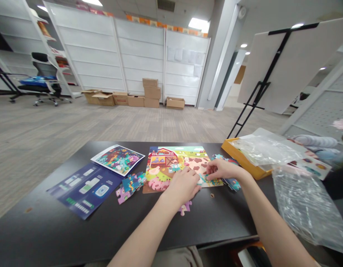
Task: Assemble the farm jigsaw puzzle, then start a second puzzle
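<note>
A farm-scene jigsaw puzzle (160,163) with a red barn, a pink pig and a spotted cow lies on the black table. My left hand (185,183) rests flat over its lower middle, fingers stretched forward and covering part of the picture. At the puzzle's lower right, my right hand (223,168) is curled, its thumb and fingertips pinched on a teal puzzle piece (213,181) that is partly hidden. Beneath my left wrist, a loose purple piece (185,208) lies near me. More loose pieces (132,184) are heaped left of the puzzle, and others (233,183) lie under my right wrist.
A picture sheet (118,159) and a dark blue leaflet (85,189) lie on the table's left. At the right stand a yellow box (247,159) with clear plastic on it and a crumpled plastic bag (307,204). An easel (257,94) stands beyond the table.
</note>
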Available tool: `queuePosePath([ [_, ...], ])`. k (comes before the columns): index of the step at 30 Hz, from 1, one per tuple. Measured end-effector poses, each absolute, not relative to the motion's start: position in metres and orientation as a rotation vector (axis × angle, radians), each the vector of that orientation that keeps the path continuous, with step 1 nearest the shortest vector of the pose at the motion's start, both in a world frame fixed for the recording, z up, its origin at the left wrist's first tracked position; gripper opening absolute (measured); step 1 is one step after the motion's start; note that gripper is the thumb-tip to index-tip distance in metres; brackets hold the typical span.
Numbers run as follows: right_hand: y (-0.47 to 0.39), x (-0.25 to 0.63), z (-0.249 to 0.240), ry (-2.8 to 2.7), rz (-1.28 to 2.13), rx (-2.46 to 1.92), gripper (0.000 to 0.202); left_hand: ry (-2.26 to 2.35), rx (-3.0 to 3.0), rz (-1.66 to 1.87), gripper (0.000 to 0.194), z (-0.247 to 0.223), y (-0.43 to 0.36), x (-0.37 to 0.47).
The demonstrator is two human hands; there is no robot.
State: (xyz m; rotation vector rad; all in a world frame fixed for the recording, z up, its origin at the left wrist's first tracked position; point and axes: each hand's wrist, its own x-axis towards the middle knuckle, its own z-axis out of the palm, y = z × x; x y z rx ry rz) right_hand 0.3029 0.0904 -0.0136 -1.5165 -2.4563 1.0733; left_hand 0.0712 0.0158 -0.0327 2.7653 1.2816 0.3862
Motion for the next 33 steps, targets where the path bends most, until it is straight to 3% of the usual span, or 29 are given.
queuePosePath([
  [11, 0.093, 0.318, -0.011, -2.386, 0.939, -1.597, 0.045, 1.267, 2.712, 0.407, 0.020, -0.029, 0.014, 0.067],
  [20, 0.094, 0.329, -0.008, -2.375, 0.704, -1.810, 0.028, 1.270, 2.701, 0.402, 0.019, -0.028, 0.014, 0.073],
  [33, 0.091, 0.344, -0.006, -2.400, 0.994, -1.746, 0.024, 1.294, 2.734, 0.374, 0.017, -0.033, 0.011, 0.084],
])
